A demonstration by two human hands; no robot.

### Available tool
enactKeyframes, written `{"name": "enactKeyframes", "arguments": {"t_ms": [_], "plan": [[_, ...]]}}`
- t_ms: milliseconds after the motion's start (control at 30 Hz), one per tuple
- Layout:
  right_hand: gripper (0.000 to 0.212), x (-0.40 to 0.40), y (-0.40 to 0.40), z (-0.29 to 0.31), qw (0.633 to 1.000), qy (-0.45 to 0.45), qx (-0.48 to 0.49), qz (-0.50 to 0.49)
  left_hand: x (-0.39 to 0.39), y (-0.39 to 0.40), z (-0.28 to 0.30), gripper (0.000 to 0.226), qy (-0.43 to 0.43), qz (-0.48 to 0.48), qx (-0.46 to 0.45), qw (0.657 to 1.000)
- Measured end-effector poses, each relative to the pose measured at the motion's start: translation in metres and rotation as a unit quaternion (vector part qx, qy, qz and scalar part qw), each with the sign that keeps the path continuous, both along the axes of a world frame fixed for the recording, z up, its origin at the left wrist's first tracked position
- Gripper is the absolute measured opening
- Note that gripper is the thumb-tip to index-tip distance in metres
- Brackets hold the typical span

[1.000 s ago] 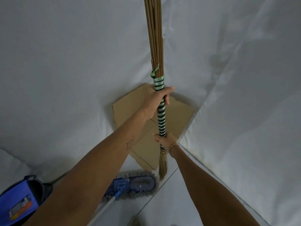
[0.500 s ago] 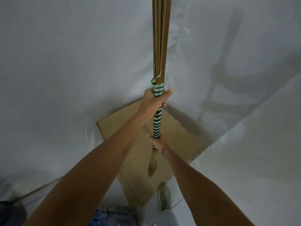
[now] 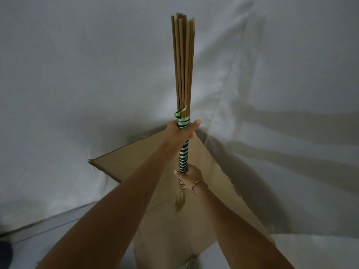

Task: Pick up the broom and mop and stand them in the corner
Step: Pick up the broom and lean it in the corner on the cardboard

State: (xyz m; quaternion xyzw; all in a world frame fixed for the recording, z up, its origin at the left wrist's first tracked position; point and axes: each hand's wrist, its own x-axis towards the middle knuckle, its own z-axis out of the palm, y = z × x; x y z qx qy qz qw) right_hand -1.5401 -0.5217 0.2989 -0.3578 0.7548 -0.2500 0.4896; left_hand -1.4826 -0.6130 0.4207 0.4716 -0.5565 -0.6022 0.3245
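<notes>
I hold a stick broom point(image 3: 183, 61) upright in front of the corner where two white sheet-covered walls meet. Its brown sticks point up, bound by a green band, with a black and green striped wrap below and a small straw tuft at the bottom. My left hand point(image 3: 180, 131) grips it at the green band. My right hand point(image 3: 191, 176), wearing a bead bracelet, grips the lower end of the striped wrap. The tuft hangs above the cardboard. The mop is out of view.
A flat sheet of brown cardboard point(image 3: 124, 164) lies on the floor in the corner under the broom. White cloth point(image 3: 58, 94) covers both walls. A dark object point(image 3: 4, 251) shows at the lower left edge.
I have stepped closer to the corner, so the mop head and blue bag dropped out of view. The broom's stick tips now show, and the cardboard looks larger beneath my arms.
</notes>
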Motion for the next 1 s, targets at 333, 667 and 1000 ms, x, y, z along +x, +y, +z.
{"name": "enactKeyframes", "arguments": {"t_ms": [333, 667, 1000], "plan": [[0.024, -0.027, -0.089, -0.105, 0.999, 0.007, -0.027, 0.04, -0.029, -0.083, -0.112, 0.038, -0.044, 0.058, 0.001, 0.997], [0.038, -0.049, -0.114, -0.164, 1.0, 0.011, 0.005, -0.021, -0.046, -0.093, -0.176, 0.03, -0.055, 0.04, -0.011, 0.998], [0.035, -0.061, -0.13, -0.133, 0.998, 0.011, -0.035, -0.043, -0.058, -0.111, -0.152, 0.039, -0.167, 0.003, -0.044, 0.985]]}}
